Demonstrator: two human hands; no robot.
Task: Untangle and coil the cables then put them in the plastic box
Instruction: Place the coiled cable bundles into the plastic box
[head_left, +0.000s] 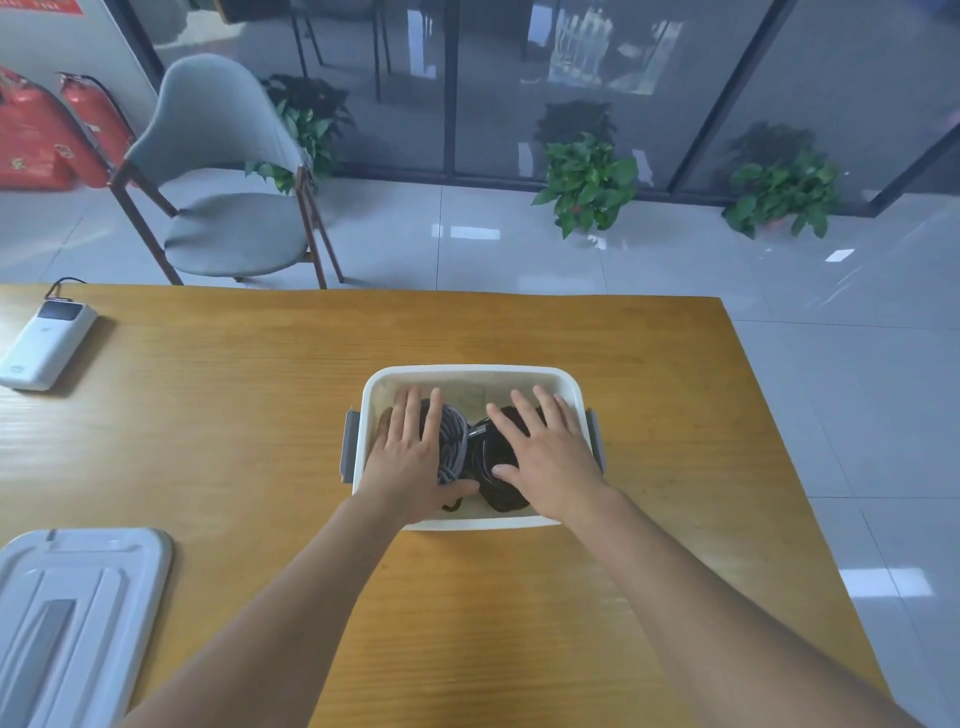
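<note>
White power bank (48, 345) with a black cord sits at the far left of the wooden table (260, 395), well apart from the work. Pale grey flat plastic lid (72, 618) lies near the left front edge, off the box.

White rectangular plastic box with grey side handles (470, 375) stands mid-table. Inside, left half: a grey braided coiled cable (453, 441). Left hand (410, 457) lies flat on it, fingers straight and together, thumb out toward the middle; pressing, not gripping. Right half: a black coiled cable (493, 467) with a metal plug end showing between the two coils. Right hand (545, 457) is flat on it too, fingers spread and straight, nothing pinched.

Both cables look coiled and already in the box, so the task seems nearly done; probably just the release is left.

Risks:
- Coils look untied. If the hands lift quickly, the stiffer braided cable may spring open and loops may ride up over the rim.
- The plug end between the coils could catch a loop of the neighbouring cable, tangling them again.
- Uneven pressing could tip or slide the light box on the smooth table.
- A finger could catch a loop when lifting and pull it out.

Grey chair (228, 171) and potted plants (589, 182) stand beyond the table, irrelevant.
</note>
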